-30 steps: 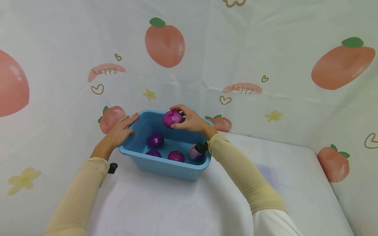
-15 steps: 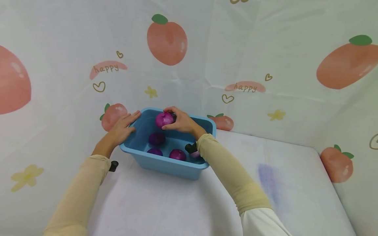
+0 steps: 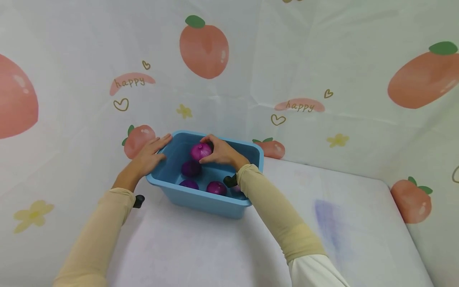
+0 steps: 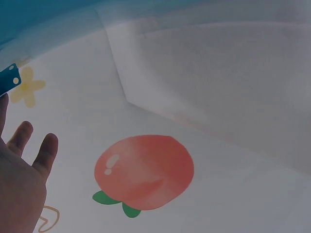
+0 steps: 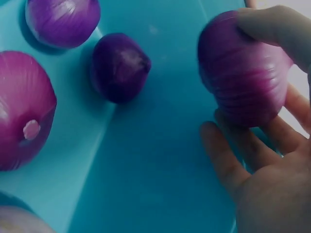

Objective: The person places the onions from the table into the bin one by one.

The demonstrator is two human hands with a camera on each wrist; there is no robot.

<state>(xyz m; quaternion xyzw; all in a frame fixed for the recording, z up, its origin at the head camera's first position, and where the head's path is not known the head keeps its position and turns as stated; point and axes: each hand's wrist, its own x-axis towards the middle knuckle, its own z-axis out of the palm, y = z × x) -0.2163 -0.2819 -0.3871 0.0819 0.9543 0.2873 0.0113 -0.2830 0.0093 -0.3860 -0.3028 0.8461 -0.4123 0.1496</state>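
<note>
Inside a light blue plastic tub [image 3: 201,204], near its far wall, my right hand [image 3: 225,153] grips a red onion [image 3: 201,152] between thumb and fingers. The right wrist view shows that onion [image 5: 245,73] held above the tub's floor. Below it lie a dark purple onion [image 3: 191,169], another purple onion [image 3: 189,184] partly hidden by the near wall, and a magenta onion [image 3: 216,188]. A paler round thing [image 5: 17,222] is mostly cut off in the right wrist view. My left hand [image 3: 145,157] rests on the tub's left rim, fingers extended.
The tub stands on a white-covered table [image 3: 201,251], close to a white fabric backdrop [image 3: 229,95] printed with fruit. A bluish smudge [image 3: 328,219] marks the cover at right. Small black wrist devices [image 3: 138,201] are on both arms.
My right hand has moved left and then down into the tub, carrying the red onion lower. My left hand keeps its place on the rim. The head view has shifted slightly.
</note>
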